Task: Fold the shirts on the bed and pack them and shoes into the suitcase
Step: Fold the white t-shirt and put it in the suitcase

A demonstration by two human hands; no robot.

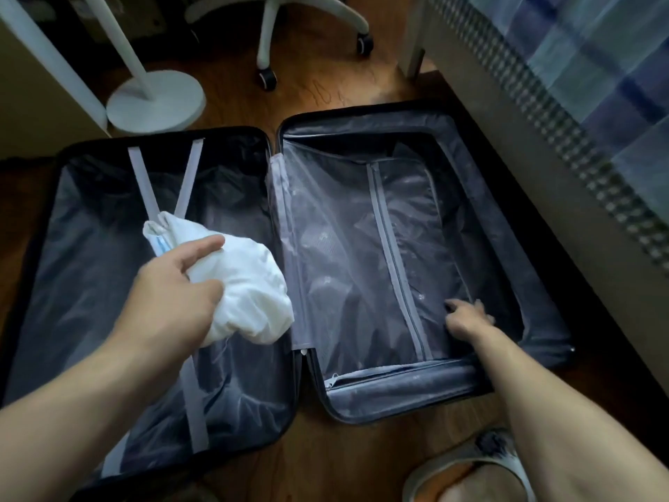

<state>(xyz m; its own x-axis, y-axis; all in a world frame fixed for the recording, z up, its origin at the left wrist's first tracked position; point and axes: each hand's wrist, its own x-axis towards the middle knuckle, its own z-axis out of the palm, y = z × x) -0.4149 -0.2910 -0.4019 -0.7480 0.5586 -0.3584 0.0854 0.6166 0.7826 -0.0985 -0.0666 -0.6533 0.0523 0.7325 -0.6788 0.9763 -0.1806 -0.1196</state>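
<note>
A bundled white shirt (pixel 246 284) is gripped by the left hand (pixel 170 295) over the left half of the open suitcase (pixel 543 342); the right hand (pixel 467 320) is laid, fingers extended, on the mesh divider (pixel 344 255); a plaid-covered bed (pixel 597 74) is seen beyond.

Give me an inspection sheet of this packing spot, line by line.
Surface: wooden floor, partly bare.
Job's things: suitcase lying open; white bundle over its left half; zipped mesh divider covers its right half.
Clutter: nothing seen.
Grippers: left hand grips the bundle; right hand touches the divider.
Cables: nothing seen.
Surroundings: bed, chair base, round white stand.
</note>
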